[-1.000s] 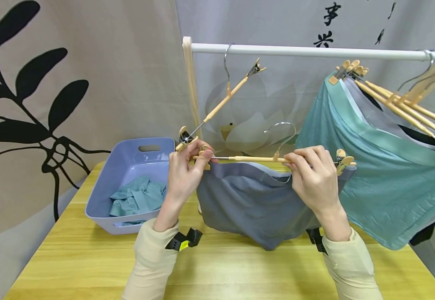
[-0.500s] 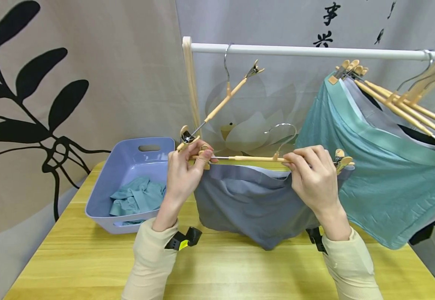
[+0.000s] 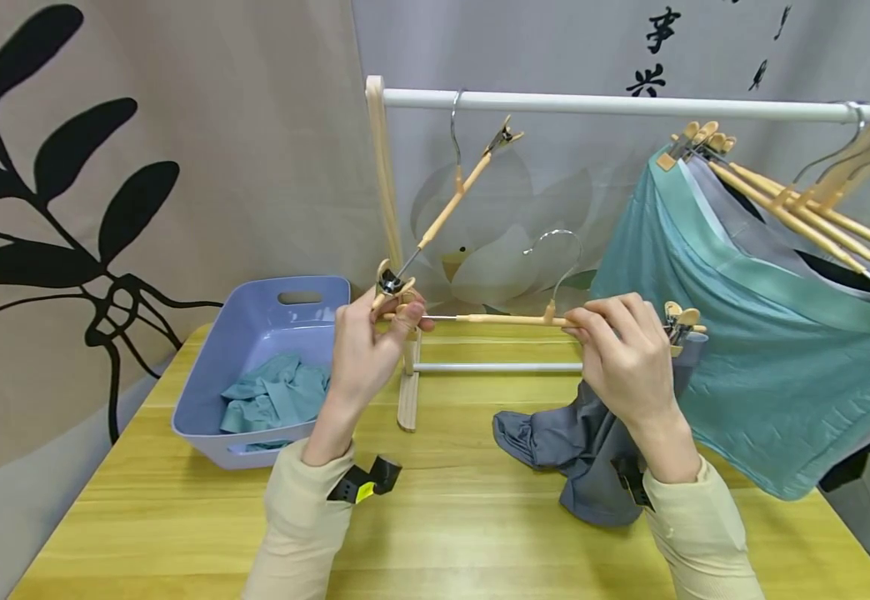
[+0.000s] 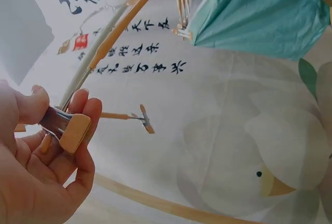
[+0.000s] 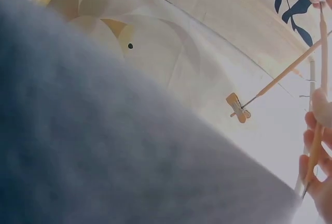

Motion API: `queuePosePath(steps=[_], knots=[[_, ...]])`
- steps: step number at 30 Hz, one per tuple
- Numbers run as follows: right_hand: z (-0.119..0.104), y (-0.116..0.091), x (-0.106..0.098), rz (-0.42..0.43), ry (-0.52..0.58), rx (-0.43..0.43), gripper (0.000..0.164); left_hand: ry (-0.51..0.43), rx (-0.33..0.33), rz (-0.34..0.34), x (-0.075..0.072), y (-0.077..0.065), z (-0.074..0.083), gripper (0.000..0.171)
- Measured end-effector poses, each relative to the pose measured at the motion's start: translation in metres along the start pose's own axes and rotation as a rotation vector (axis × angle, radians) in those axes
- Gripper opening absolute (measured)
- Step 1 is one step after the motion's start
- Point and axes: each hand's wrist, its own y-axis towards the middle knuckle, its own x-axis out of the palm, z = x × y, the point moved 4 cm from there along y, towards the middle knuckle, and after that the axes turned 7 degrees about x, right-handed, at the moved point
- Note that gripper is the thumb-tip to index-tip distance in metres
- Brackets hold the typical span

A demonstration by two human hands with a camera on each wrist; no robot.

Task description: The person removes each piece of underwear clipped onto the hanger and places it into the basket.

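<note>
Left hand (image 3: 363, 346) pinches the left clip (image 3: 390, 287) of the clip hanger (image 3: 506, 318); right hand (image 3: 626, 358) pinches its bar. Grey shorts (image 3: 585, 454) hang from the right clip (image 3: 678, 321) only, sagging onto the desk (image 3: 142, 517). Best to keep the bar level, squeeze the left clip wide, and draw the loose waistband corner taut before clamping.

Bare tabletop (image 3: 465, 533) lies open at lower centre between the 2 sleeves. The basket (image 3: 255, 367) blocks the left, hanging teal garments (image 3: 765, 375) the right, the rack's rail (image 3: 630, 104) above.

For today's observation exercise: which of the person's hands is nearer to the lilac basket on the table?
Left. The left hand pinches the hanger's end clip just right of the lilac basket. The right hand holds the hanger's bar farther right, above the grey garment.
</note>
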Motion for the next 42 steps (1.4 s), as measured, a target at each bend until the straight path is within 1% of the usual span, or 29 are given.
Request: queuePosePath(steps=[3,6,8,10,12,14,16,17,18,19,20,21,22,23,25,28,32,35,39,42], knots=[[0.0,-0.001,0.001,-0.014,0.012,0.007,0.004,0.013,-0.013,-0.019,0.001,-0.001,-0.002,0.019],[0.0,-0.002,0.002,-0.032,0.024,0.011,0.007,0.046,-0.021,-0.011,0.002,-0.002,-0.005,0.025],[-0.001,-0.003,0.003,-0.049,0.023,0.008,0.008,0.1,0.007,0.016,0.003,-0.003,-0.007,0.027],[-0.001,-0.004,0.004,-0.062,0.02,0.006,0.006,0.189,0.057,0.055,0.004,-0.003,-0.008,0.028],[-0.002,-0.005,0.005,-0.081,0.008,-0.002,0.007,0.306,0.13,0.105,0.005,-0.003,-0.006,0.028],[-0.002,-0.006,0.007,-0.094,-0.001,-0.008,0.01,0.464,0.218,0.157,0.008,-0.005,-0.003,0.024],[-0.003,-0.007,0.008,-0.108,-0.015,-0.016,0.015,0.635,0.314,0.186,0.012,-0.007,0.001,0.02],[-0.003,-0.007,0.009,-0.114,-0.021,-0.02,0.017,0.719,0.371,0.193,0.015,-0.009,0.004,0.016],[-0.004,-0.008,0.009,-0.116,-0.023,-0.022,0.019,0.796,0.432,0.189,0.018,-0.01,0.006,0.016],[-0.005,-0.008,0.01,-0.12,-0.026,-0.023,0.021,0.858,0.494,0.175,0.022,-0.012,0.008,0.018],[-0.005,-0.008,0.011,-0.123,-0.028,-0.025,0.023,0.898,0.551,0.15,0.026,-0.014,0.009,0.02],[-0.006,-0.008,0.011,-0.126,-0.027,-0.027,0.024,0.904,0.6,0.116,0.03,-0.015,0.011,0.02],[-0.007,-0.008,0.012,-0.129,-0.027,-0.029,0.024,0.886,0.636,0.074,0.035,-0.016,0.012,0.019],[-0.008,-0.008,0.012,-0.131,-0.024,-0.03,0.024,0.859,0.658,0.03,0.038,-0.016,0.012,0.017],[-0.009,-0.008,0.013,-0.136,-0.024,-0.036,0.024,0.786,0.66,-0.05,0.045,-0.017,0.013,0.014],[-0.011,-0.008,0.015,-0.137,-0.028,-0.043,0.024,0.694,0.617,-0.111,0.051,-0.017,0.012,0.017],[-0.013,-0.008,0.015,-0.143,-0.055,-0.045,0.025,0.611,0.543,-0.129,0.054,-0.018,0.01,0.013],[-0.015,-0.009,0.015,-0.167,-0.082,-0.052,0.025,0.572,0.496,-0.129,0.054,-0.019,0.008,0.01],[-0.018,-0.011,0.009,-0.201,-0.101,-0.065,0.028,0.563,0.471,-0.132,0.055,-0.021,0.005,0.009],[-0.017,-0.01,-0.002,-0.191,-0.101,-0.047,0.031,0.541,0.467,-0.126,0.054,-0.022,0.003,0.008]])
